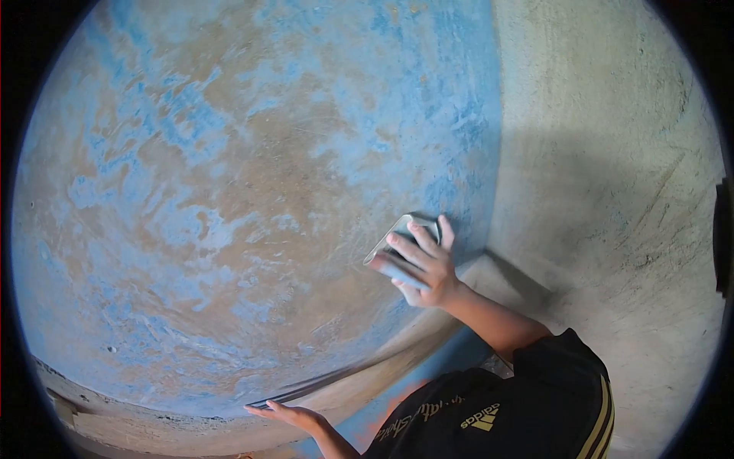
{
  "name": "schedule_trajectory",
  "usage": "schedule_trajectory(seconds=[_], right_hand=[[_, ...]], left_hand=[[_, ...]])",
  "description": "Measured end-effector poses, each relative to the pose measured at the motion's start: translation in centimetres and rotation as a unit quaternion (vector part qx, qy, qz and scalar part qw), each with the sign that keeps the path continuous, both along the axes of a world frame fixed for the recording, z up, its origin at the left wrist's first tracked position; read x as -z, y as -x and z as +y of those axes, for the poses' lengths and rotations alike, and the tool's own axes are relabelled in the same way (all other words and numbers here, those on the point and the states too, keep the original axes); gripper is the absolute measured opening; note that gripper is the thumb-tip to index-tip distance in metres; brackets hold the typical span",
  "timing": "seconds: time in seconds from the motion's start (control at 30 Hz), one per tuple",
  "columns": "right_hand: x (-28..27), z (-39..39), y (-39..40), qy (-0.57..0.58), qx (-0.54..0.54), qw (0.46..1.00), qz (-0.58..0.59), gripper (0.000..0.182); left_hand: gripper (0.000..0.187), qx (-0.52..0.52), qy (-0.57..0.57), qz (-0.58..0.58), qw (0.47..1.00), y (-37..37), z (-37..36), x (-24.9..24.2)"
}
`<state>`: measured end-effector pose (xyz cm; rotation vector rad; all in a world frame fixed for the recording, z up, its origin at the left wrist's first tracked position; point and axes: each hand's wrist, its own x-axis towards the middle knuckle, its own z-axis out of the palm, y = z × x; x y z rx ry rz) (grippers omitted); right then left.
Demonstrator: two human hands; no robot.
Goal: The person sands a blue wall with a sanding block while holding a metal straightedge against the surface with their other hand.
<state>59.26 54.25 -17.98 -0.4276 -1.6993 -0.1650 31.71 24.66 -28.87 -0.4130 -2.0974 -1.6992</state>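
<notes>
My right hand (428, 264) is wrapped round a flat sanding block (405, 227) with a pale edge, pressed against the blue and brown patchy wall (267, 168). It is near the corner on the right side of the wall. My left hand (284, 414) is low in the view, palm up with fingers stretched out, beside the wall's lower edge. Nothing shows in it.
A grey, rough wall (604, 191) meets the blue one at a vertical corner on the right. Below the blue wall runs a pale ledge (206, 432). My black shirt (497, 413) fills the lower right.
</notes>
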Motion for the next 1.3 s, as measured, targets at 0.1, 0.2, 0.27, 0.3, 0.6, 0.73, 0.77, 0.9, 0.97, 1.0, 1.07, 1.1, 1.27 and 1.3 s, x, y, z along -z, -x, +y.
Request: schedule_trajectory(seconds=[0.1, 0.2, 0.27, 0.3, 0.6, 0.73, 0.77, 0.9, 0.97, 1.0, 1.07, 1.1, 1.27, 1.3], right_hand=[[-0.5, 3.7, -0.7, 0.064, 0.031, 0.979, 0.189, 0.042], [-0.5, 2.6, 0.5, 0.159, -0.036, 0.952, 0.260, 0.044], [0.0, 0.8, 0.3, -0.001, 0.010, 0.996, 0.084, 0.044], [0.1, 0.8, 0.1, -0.023, 0.030, 0.998, 0.050, 0.044], [-1.1, 2.0, 0.5, -0.006, 0.072, 0.994, 0.086, 0.047], [-1.8, 4.8, -0.4, 0.088, 0.064, 0.968, 0.224, 0.047], [-2.4, 4.5, 0.9, 0.126, 0.010, 0.947, 0.295, 0.046], [-2.3, 1.7, 1.3, -0.054, 0.014, 0.994, 0.091, 0.047], [-1.8, 2.9, -0.2, -0.036, 0.085, 0.995, 0.040, 0.046], [-2.8, 3.7, -0.8, 0.015, 0.064, 0.989, 0.130, 0.045], [-3.7, 3.8, -0.6, 0.072, 0.031, 0.969, 0.233, 0.045], [-3.2, 3.5, 0.2, 0.076, 0.023, 0.965, 0.249, 0.044], [-1.0, 3.9, -0.1, 0.039, -0.030, 0.986, 0.157, 0.043], [-0.9, 4.7, 0.0, 0.217, -0.105, 0.923, 0.300, 0.042]], left_hand=[[0.079, 0.001, -0.003, -0.002, 1.000, 0.1, -0.4, 0.2], [0.079, 0.007, -0.006, 0.001, 1.000, -0.4, -0.6, 0.1], [0.079, -0.003, 0.008, 0.016, 1.000, 0.4, -0.8, 1.1], [0.079, -0.004, 0.014, 0.023, 1.000, 0.4, -0.7, 0.8], [0.083, -0.022, 0.075, 0.044, 0.996, -1.0, 0.0, 0.6], [0.083, -0.028, 0.062, 0.041, 0.997, -0.6, 0.3, 0.9], [0.083, -0.027, 0.059, 0.042, 0.997, -0.7, 0.4, 1.0], [0.083, -0.031, 0.064, 0.040, 0.997, -0.9, 0.6, 0.9], [0.083, -0.033, 0.063, 0.041, 0.997, -0.8, 0.6, 1.0], [0.083, -0.028, 0.059, 0.039, 0.997, -1.0, 0.6, 0.7], [0.084, -0.020, 0.051, 0.033, 0.998, -1.7, 0.6, 0.1], [0.084, -0.019, 0.053, 0.035, 0.998, -1.9, 0.6, 0.3], [0.082, -0.018, 0.072, 0.048, 0.996, -1.4, 0.2, 1.0], [0.082, -0.018, 0.070, 0.046, 0.996, -1.5, 0.2, 1.0]])
